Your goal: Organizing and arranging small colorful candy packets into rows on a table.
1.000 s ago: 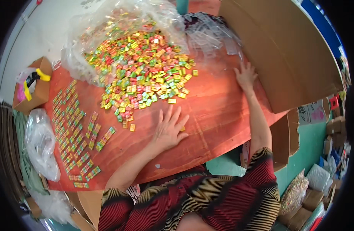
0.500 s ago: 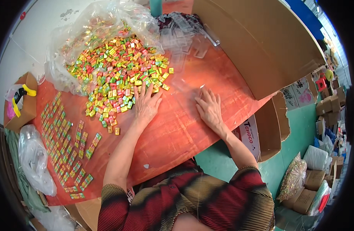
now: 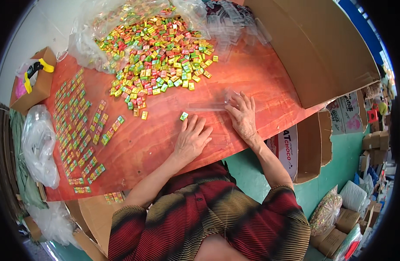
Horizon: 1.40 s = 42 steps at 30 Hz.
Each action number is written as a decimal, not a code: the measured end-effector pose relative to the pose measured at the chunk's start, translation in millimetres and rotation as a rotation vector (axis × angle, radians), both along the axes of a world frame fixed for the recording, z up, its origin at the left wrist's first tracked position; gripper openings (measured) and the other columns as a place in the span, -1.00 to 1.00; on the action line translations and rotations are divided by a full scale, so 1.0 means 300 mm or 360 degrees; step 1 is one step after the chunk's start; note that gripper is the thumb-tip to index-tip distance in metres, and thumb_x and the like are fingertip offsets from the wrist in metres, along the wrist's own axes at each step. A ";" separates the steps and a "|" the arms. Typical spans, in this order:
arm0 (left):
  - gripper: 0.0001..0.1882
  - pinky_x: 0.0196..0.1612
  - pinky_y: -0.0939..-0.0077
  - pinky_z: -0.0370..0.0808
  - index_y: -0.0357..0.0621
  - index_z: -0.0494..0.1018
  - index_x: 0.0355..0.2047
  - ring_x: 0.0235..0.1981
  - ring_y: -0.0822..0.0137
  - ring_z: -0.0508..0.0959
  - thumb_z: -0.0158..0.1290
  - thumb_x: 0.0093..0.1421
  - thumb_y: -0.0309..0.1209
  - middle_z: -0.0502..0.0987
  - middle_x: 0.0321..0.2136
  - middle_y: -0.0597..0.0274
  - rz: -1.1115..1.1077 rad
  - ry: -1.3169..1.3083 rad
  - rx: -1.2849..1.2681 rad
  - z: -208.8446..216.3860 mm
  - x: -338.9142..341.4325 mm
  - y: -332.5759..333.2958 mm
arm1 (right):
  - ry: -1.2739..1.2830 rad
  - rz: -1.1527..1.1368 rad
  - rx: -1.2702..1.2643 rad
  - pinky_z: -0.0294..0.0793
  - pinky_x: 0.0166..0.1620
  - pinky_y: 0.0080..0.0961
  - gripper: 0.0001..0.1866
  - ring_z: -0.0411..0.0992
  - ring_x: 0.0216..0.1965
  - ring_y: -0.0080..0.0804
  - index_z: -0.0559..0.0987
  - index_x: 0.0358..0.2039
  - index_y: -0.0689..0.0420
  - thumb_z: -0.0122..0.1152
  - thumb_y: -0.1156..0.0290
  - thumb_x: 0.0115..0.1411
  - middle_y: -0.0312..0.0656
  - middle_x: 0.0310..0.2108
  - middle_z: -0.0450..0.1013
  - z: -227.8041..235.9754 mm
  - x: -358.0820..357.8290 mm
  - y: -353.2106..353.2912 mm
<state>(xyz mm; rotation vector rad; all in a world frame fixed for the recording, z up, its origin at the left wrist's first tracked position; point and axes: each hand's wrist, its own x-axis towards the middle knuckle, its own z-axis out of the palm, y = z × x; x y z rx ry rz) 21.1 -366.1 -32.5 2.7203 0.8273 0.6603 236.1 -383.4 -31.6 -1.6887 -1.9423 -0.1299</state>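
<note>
My left hand (image 3: 192, 140) lies low over the red table with its fingers stretched out. At its fingertips is one small green-and-white wrapped candy (image 3: 184, 116), apart from the heap. My right hand (image 3: 242, 116) has its thumb and fingers on the end of a long, narrow clear plastic box (image 3: 208, 108) resting on the tabletop. The box's outline is faint, and I cannot make out anything inside it. Beyond both hands spreads a large heap of yellow, red and green wrapped candies (image 3: 161, 61), spilling from a clear plastic bag (image 3: 89, 41).
Short rows of candies (image 3: 76, 126) cover the table's left side. Clear plastic boxes (image 3: 232, 28) are piled at the back. A tall cardboard sheet (image 3: 313, 48) borders the right. A small carton (image 3: 37, 82) stands at the far left; an open carton (image 3: 308, 150) sits below the right edge.
My left hand has come back from the heap toward the near edge, and a single candy now lies at its fingertips. My right hand stays by the clear box. The view has shifted.
</note>
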 end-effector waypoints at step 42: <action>-0.69 -0.07 0.20 0.34 -0.25 0.44 -0.30 -0.12 0.03 0.37 0.11 -0.14 -0.53 0.43 -0.24 0.08 0.0315 -0.0391 -0.0041 0.016 -0.205 -0.095 | 0.0067 0.0028 -0.0292 0.34 -0.47 -0.20 -0.90 0.40 -0.47 -0.02 0.40 -0.51 0.17 0.06 0.42 0.01 -0.02 -0.54 0.39 0.071 -0.020 0.071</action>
